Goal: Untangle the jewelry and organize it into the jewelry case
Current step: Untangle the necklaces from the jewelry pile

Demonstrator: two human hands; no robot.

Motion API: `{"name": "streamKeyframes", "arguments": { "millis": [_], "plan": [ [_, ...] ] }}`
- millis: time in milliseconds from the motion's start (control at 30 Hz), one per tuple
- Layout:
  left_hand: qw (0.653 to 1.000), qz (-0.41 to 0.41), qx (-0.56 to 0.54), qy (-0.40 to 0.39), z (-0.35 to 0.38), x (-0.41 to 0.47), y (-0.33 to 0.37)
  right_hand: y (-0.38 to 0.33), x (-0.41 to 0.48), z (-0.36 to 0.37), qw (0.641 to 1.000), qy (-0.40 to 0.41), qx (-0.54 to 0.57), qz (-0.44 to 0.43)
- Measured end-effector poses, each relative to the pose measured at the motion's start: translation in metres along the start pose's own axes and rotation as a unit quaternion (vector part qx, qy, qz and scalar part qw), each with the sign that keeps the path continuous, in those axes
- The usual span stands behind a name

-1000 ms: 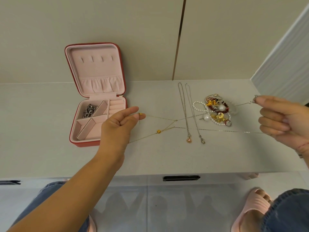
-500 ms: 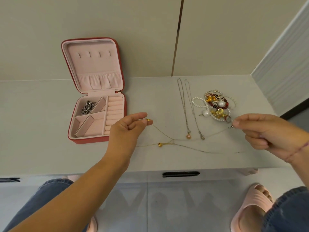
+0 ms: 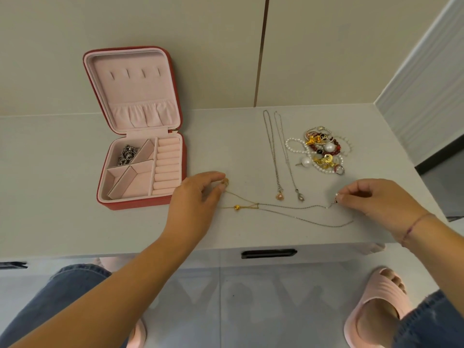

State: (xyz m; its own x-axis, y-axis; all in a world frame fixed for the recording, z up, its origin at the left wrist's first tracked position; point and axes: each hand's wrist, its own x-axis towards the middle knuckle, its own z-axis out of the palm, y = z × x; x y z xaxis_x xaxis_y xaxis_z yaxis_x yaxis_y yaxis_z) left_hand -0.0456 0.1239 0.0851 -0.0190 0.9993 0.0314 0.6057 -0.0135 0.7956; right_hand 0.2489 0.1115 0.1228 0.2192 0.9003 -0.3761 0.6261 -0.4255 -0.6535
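- Near the front edge of the white tabletop (image 3: 62, 192), a person's left hand (image 3: 198, 197) pinches one end of a thin gold chain (image 3: 242, 197) between thumb and forefinger, just right of the jewelry case (image 3: 135, 203).
- Toward the front-right corner, the right hand (image 3: 376, 202) pinches the end of a fine silver chain (image 3: 301, 207) in its curled fingertips.
- Both chains lie slack on the tabletop between the hands and meet about midway. A gold bead (image 3: 236, 207) sits on the gold chain's nearer strand, and a second silver strand trails toward the front-right.
- At the left of the tabletop, the red jewelry case stands open with its pink-lined lid raised. A dark metallic piece (image 3: 128, 154) lies in its back-left compartment.
- Two silver pendant necklaces (image 3: 272, 151) lie straight and side by side, running from the back edge toward the hands.
- A tangled pile (image 3: 322, 153) of pearls, red beads, gold pieces and rings lies just right of them, near the back-right corner.
- Below the front edge are a black drawer handle (image 3: 269, 253), blue jeans and pink slippers (image 3: 374, 302).
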Motion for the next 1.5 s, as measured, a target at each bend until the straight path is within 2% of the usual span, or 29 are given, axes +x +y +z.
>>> {"name": "streamKeyframes", "arguments": {
  "millis": [100,267,400,500,600,700,833,933,1033,1400,1500],
  "plan": [
    [0.998,0.026,0.042,-0.034,0.002,0.001,-0.002,0.002,0.001,0.001,0.997,0.023,-0.074,-0.019],
    [0.988,0.073,0.113,-0.076,0.009,-0.001,-0.005,-0.006,-0.003,0.011,0.974,0.108,-0.187,-0.060],
    [0.984,0.095,0.135,-0.074,0.011,-0.001,-0.006,-0.020,-0.006,0.017,0.967,0.086,-0.231,-0.071],
    [0.983,0.104,0.134,-0.069,0.012,0.000,-0.007,-0.026,-0.007,0.024,0.964,0.085,-0.235,-0.095],
    [0.984,0.099,0.128,-0.080,0.012,-0.001,-0.007,-0.035,-0.012,0.041,0.967,0.058,-0.164,-0.187],
    [0.988,0.089,0.085,-0.094,0.010,-0.001,-0.003,-0.045,-0.020,0.062,0.962,-0.023,-0.108,-0.250],
    [0.991,0.010,-0.060,-0.119,0.005,-0.002,0.010,-0.046,-0.025,0.084,0.958,-0.071,-0.066,-0.270],
    [0.976,-0.049,-0.166,-0.132,0.003,-0.002,0.017,-0.044,-0.023,0.091,0.961,-0.066,-0.041,-0.264],
    [0.963,-0.076,-0.216,-0.145,0.002,-0.002,0.020,-0.042,-0.020,0.096,0.964,-0.040,-0.046,-0.258],
    [0.928,-0.123,-0.310,-0.164,0.000,0.000,0.024,-0.039,-0.012,0.103,0.950,0.000,-0.128,-0.283],
    [0.925,-0.119,-0.321,-0.163,0.000,0.002,0.022,-0.043,-0.014,0.101,0.959,-0.021,-0.087,-0.267]
  ]
}}
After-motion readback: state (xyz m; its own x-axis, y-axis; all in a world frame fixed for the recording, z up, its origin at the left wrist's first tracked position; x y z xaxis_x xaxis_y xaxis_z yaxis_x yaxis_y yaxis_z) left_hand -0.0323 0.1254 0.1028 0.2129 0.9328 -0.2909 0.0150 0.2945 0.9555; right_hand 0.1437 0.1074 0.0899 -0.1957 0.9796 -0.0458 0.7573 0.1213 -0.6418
